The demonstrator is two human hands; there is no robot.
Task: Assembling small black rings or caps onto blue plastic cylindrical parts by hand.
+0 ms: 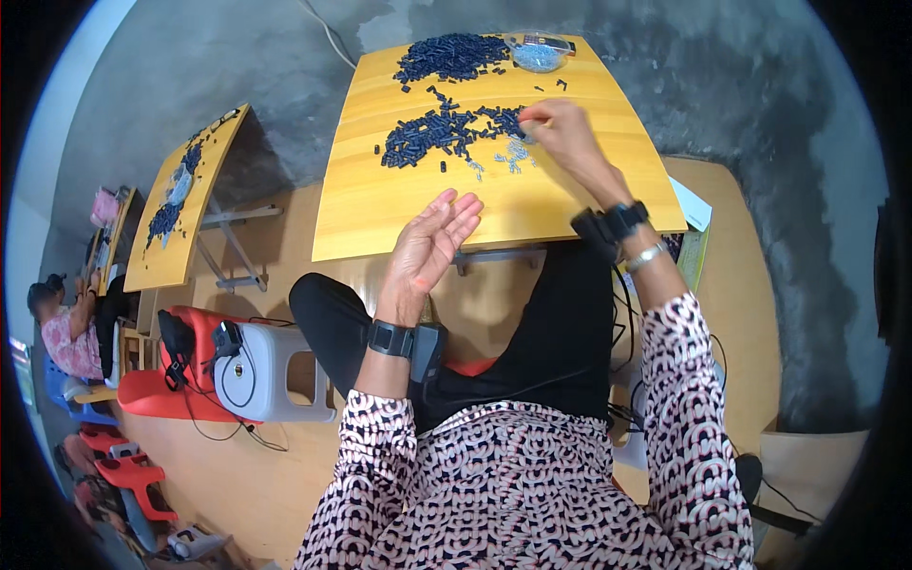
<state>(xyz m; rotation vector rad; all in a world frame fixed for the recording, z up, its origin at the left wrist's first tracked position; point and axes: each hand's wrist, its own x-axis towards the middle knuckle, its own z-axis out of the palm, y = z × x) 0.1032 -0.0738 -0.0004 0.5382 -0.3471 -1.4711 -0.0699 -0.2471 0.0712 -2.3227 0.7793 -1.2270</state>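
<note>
On the yellow table (370,214), a pile of small black block-like parts (423,140) spreads across the middle. My right hand (567,138) is over its right end, thumb and fingers pinched together; whatever lies between the fingertips is hidden. Just below them are scattered small silvery pieces (516,158). Palm up with fingers stretched out, my left hand (433,242) hovers by the table's near edge, and I see nothing in it. Farther back sit a larger heap of black parts (451,57) and a clear round container (539,57) with pale bluish small pieces inside.
Another yellow table (157,261) with similar parts stands to the left. A red chair (195,328) and a pale grey stool (256,375) with cables are beside my left leg. A seated person in pink (71,332) is farther left. A grey wall (684,85) rises behind.
</note>
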